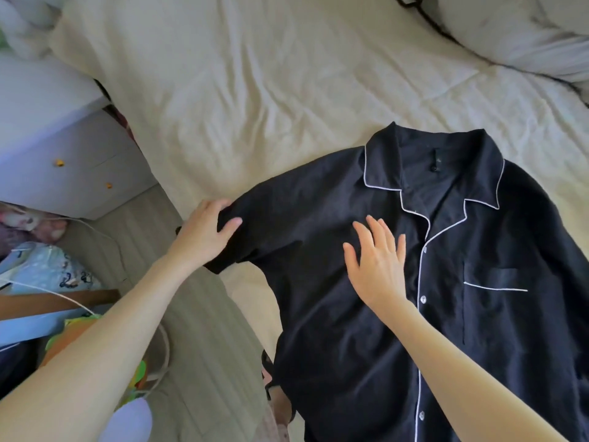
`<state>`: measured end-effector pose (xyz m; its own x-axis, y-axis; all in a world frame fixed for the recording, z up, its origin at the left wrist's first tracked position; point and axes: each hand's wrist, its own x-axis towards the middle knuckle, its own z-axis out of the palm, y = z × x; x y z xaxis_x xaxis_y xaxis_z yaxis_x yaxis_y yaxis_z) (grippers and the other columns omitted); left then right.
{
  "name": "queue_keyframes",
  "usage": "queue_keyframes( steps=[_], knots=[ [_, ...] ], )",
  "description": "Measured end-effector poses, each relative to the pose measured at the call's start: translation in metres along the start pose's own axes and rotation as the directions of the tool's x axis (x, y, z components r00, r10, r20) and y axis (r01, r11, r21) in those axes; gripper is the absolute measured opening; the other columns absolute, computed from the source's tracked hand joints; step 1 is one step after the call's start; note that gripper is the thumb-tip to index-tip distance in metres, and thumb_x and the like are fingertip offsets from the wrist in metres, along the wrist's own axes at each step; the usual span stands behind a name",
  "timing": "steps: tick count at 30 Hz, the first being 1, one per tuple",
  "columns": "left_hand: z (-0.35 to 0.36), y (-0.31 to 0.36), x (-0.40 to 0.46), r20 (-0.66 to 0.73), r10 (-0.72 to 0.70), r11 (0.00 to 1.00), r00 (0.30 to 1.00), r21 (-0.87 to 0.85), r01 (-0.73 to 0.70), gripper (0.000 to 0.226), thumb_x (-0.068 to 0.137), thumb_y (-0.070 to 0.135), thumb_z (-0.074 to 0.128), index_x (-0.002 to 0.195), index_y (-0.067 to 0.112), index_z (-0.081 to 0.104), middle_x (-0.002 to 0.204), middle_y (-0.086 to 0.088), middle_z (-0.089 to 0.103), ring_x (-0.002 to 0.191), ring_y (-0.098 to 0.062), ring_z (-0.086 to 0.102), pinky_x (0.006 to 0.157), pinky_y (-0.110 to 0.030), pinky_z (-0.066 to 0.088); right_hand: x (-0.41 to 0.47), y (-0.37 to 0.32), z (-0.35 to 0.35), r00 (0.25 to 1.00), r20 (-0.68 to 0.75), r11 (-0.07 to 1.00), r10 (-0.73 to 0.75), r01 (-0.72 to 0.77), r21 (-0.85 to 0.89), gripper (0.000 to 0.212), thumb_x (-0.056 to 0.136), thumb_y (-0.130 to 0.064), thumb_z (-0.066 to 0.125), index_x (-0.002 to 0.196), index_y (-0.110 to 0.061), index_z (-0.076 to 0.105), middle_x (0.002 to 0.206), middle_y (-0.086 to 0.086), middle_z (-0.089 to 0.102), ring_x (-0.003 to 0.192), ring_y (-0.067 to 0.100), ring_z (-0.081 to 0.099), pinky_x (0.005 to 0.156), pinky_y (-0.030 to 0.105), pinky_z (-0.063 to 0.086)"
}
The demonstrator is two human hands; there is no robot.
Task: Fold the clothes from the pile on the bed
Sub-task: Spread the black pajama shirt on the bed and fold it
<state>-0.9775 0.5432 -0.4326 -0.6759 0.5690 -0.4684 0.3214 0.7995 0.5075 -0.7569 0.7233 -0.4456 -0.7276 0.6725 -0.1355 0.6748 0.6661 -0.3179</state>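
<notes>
Black shirt (414, 282) with white piping; cream sheet (255, 74).

The left hand (208, 229) grips the dark shirt's (366, 330) sleeve (255, 224); the right hand (377, 264) lies flat on it.

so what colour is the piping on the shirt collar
White piping on the dark navy shirt, clearest in the head view.

Home bedroom. A bed (255, 74) with a wrinkled cream sheet is filling most of the view; a grey pillow (526, 36) is lying at its far right corner. A white drawer unit (73, 167) is standing beside the bed on a wood-look floor (197, 314), with bags and cables cluttering it.
</notes>
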Motion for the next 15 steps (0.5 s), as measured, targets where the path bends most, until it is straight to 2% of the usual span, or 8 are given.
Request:
queue_keyframes(
  steps=[2, 4, 7, 10, 12, 15],
  knots=[
    [0.0, 0.025, 0.028, -0.106, 0.102, 0.992, 0.989, -0.063, -0.109, 0.044, 0.097, 0.034, 0.046, 0.136, 0.014, 0.043, 0.137, -0.004, 0.046, 0.123, -0.02, 0.048, 0.097, -0.031, 0.039, 0.02, 0.001, -0.007, 0.99, -0.125, 0.998, -0.068, 0.065, -0.025, 0.041, 0.091, -0.021, 0.06, 0.128, -0.004, 0.056, 0.138, 0.018, 0.049, 0.133, 0.035, 0.041, 0.109, 0.059, 0.023],
    [0.001, 0.047, 0.056, -0.117, 0.145, 0.984, 0.982, -0.09, -0.156, 0.039, 0.097, 0.035, 0.047, 0.13, 0.014, 0.049, 0.127, -0.002, 0.054, 0.114, -0.017, 0.054, 0.095, -0.03, 0.042, 0.045, 0.005, -0.016, 0.979, -0.182, 0.995, -0.094, 0.084, -0.061, 0.043, 0.092, -0.021, 0.058, 0.131, -0.004, 0.053, 0.14, 0.018, 0.048, 0.133, 0.036, 0.041, 0.11, 0.057, 0.022],
    [0.004, 0.07, 0.083, 0.0, 0.145, 0.982, 0.989, -0.119, -0.144, 0.03, 0.091, 0.041, 0.057, 0.111, 0.019, 0.058, 0.096, 0.008, 0.059, 0.088, -0.008, 0.055, 0.081, -0.023, 0.043, 0.083, 0.011, -0.023, 0.997, -0.048, 0.991, -0.068, 0.062, -0.115, 0.051, 0.099, -0.03, 0.044, 0.145, -0.01, 0.035, 0.154, 0.013, 0.028, 0.144, 0.03, 0.02, 0.116, 0.049, 0.011],
    [0.005, 0.079, 0.098, 0.047, 0.186, 0.979, 0.981, -0.096, -0.181, 0.016, 0.088, 0.033, 0.063, 0.094, 0.018, 0.06, 0.075, 0.011, 0.053, 0.07, -0.001, 0.049, 0.062, -0.012, 0.035, 0.109, 0.016, -0.023, 0.992, 0.114, 0.991, -0.045, 0.059, -0.12, 0.056, 0.102, -0.038, 0.03, 0.151, -0.014, 0.016, 0.159, 0.007, 0.01, 0.147, 0.023, 0.004, 0.118, 0.041, 0.006],
    [0.001, 0.079, 0.103, -0.05, 0.177, 0.963, 0.983, -0.197, -0.184, 0.012, 0.09, 0.028, 0.061, 0.089, 0.016, 0.06, 0.071, 0.009, 0.051, 0.064, -0.002, 0.047, 0.057, -0.008, 0.034, 0.12, 0.016, -0.022, 0.99, 0.138, 0.998, -0.018, 0.025, -0.049, 0.057, 0.102, -0.039, 0.027, 0.152, -0.014, 0.013, 0.16, 0.006, 0.008, 0.147, 0.023, 0.003, 0.118, 0.039, 0.006],
    [-0.002, 0.076, 0.104, -0.194, 0.193, 0.938, 0.962, -0.25, -0.239, 0.011, 0.092, 0.024, 0.058, 0.088, 0.014, 0.061, 0.069, 0.007, 0.051, 0.064, -0.005, 0.045, 0.056, -0.004, 0.033, 0.14, 0.016, -0.026, 0.994, 0.036, 0.963, 0.106, -0.111, 0.247, 0.056, 0.101, -0.037, 0.035, 0.149, -0.009, 0.023, 0.157, 0.008, 0.019, 0.145, 0.022, 0.014, 0.115, 0.032, 0.013]
  ],
)
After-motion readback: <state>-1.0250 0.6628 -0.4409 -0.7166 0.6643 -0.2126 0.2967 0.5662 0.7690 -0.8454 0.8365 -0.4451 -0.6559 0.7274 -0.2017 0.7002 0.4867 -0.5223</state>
